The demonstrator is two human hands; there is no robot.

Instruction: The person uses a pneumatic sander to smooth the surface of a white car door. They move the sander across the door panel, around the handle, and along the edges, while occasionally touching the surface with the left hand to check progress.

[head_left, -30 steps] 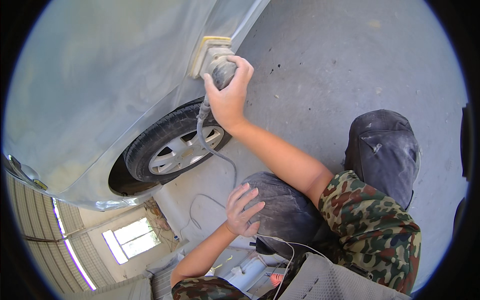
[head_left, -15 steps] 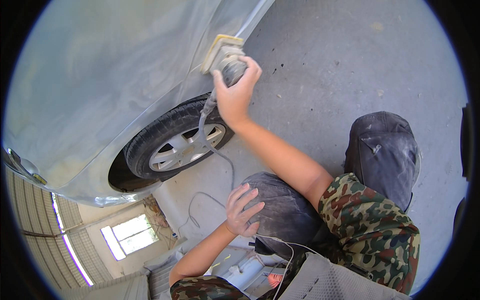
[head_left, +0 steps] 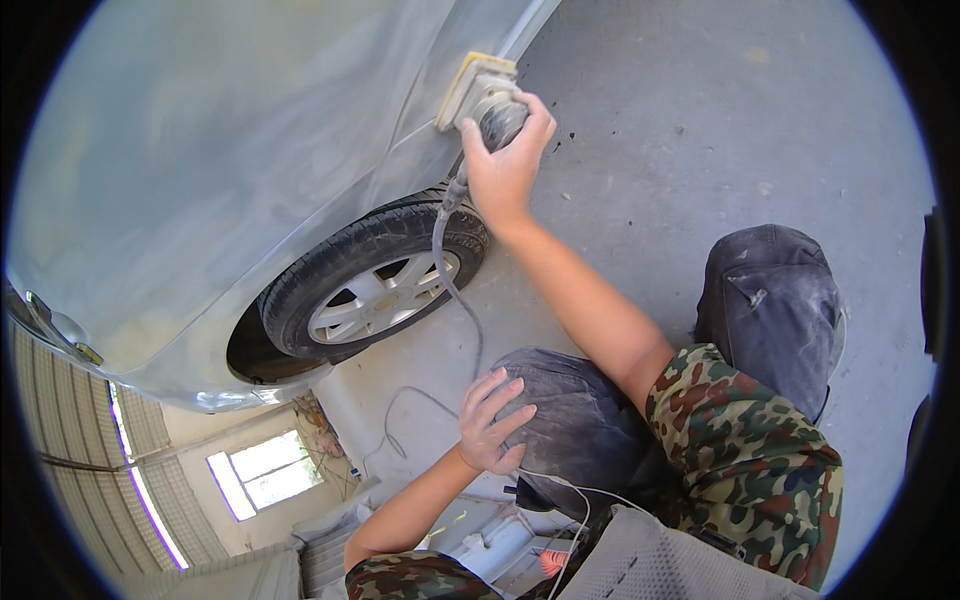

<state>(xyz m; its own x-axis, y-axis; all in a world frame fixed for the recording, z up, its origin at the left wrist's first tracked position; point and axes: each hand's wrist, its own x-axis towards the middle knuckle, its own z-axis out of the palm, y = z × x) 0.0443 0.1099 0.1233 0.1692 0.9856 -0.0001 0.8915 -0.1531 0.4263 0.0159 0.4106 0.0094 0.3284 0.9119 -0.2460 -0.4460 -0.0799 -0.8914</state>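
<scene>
My right hand (head_left: 508, 165) is wrapped round the dusty body of a power sander (head_left: 494, 108). The sander's flat pad, with a yellowish edge, lies against the lower side panel of a grey car (head_left: 260, 130), just past the wheel (head_left: 375, 295). A grey cord (head_left: 441, 255) runs from the tool's rear, down past the wheel to the floor. My left hand (head_left: 492, 425) rests with fingers spread on my dark-trousered knee (head_left: 570, 415) and holds nothing. Pale dust coats the fingers of both hands.
Grey concrete floor (head_left: 660, 150) stretches right of the car, with small specks of debris. The cord (head_left: 400, 390) loops on the floor beyond my left knee. A headlight (head_left: 60, 330) sits at the car's end. A bright window (head_left: 265, 475) is in the far wall.
My right hand and the sander have shifted a little right and upward in the picture, along the car's lower panel. The left hand stays on the knee. The whole view has shifted slightly.
</scene>
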